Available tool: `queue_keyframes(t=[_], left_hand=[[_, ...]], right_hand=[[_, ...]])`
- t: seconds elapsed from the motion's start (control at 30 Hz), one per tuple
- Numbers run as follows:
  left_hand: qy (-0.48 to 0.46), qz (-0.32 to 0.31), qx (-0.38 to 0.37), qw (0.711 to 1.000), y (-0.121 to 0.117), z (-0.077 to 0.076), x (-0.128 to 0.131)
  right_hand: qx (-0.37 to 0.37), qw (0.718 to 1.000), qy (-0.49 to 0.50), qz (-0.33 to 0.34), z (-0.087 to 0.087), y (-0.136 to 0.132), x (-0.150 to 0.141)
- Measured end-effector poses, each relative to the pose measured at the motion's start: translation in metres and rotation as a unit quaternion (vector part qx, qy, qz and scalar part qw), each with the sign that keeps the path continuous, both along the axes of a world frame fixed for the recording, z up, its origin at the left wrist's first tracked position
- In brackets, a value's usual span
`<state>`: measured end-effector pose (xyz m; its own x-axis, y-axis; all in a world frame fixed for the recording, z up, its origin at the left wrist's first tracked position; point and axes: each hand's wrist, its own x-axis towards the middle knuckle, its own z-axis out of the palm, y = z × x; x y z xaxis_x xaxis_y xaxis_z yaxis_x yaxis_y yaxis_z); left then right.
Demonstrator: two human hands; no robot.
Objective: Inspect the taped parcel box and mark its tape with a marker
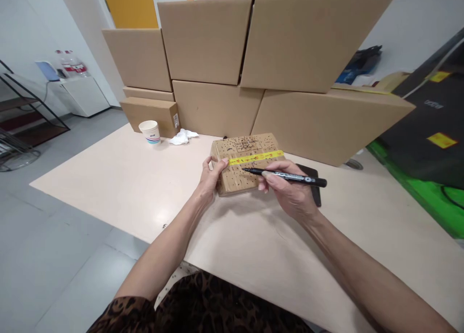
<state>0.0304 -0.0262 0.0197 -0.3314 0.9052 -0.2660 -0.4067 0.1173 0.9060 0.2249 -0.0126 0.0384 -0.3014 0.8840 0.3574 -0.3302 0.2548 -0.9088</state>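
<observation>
A small cardboard box (250, 149) lies on the beige table (119, 178), sealed with a strip of yellow tape and covered in black marker marks. My left hand (211, 176) grips the box's left end, fingers curled over its top edge. My right hand (290, 193) holds a black marker pen (290, 177) in a pinch. The pen's tip rests on the box top just below the yellow tape.
Large cardboard boxes (290, 38) are stacked along the table's far edge. A paper cup (150, 131) and a crumpled white tissue (183, 137) sit at the back left. A dark flat object (314, 188) lies under my right hand. A green and black machine (427, 144) stands at the right.
</observation>
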Motion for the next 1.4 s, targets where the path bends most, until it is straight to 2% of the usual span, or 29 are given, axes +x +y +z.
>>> queue_keyframes(t=[0.13, 0.23, 0.3, 0.47, 0.7, 0.77, 0.93, 1.13, 1.4], left_hand=[[-0.01, -0.002, 0.007, 1.0, 0.0, -0.001, 0.001], [-0.015, -0.001, 0.01, 1.0, -0.001, -0.001, 0.002], [-0.013, -0.001, 0.006, 1.0, -0.002, 0.0, 0.003], [-0.01, 0.001, 0.005, 1.0, -0.002, -0.001, 0.004], [-0.002, 0.0, 0.011, 1.0, 0.001, -0.01, 0.003], [0.002, -0.003, 0.013, 1.0, 0.001, -0.01, 0.003], [-0.005, -0.002, 0.017, 1.0, 0.0, -0.008, 0.004], [-0.018, 0.01, 0.016, 1.0, -0.002, -0.003, 0.006], [-0.022, 0.011, 0.021, 0.999, -0.003, -0.002, 0.007]], right_hand=[[0.032, 0.999, 0.006, -0.008, -0.007, 0.005, -0.008], [0.063, 0.996, -0.06, 0.0, -0.012, 0.007, -0.013], [0.093, 0.989, -0.112, -0.019, -0.012, 0.006, -0.017], [0.178, 0.962, -0.18, -0.103, -0.004, 0.004, -0.027], [0.284, 0.915, -0.265, -0.112, -0.001, 0.002, -0.028], [0.282, 0.916, -0.264, -0.107, -0.002, 0.002, -0.029], [0.222, 0.945, -0.202, -0.128, -0.004, 0.005, -0.033], [0.206, 0.946, -0.227, -0.109, -0.002, 0.003, -0.038], [0.161, 0.964, -0.191, -0.085, 0.0, 0.008, -0.03]])
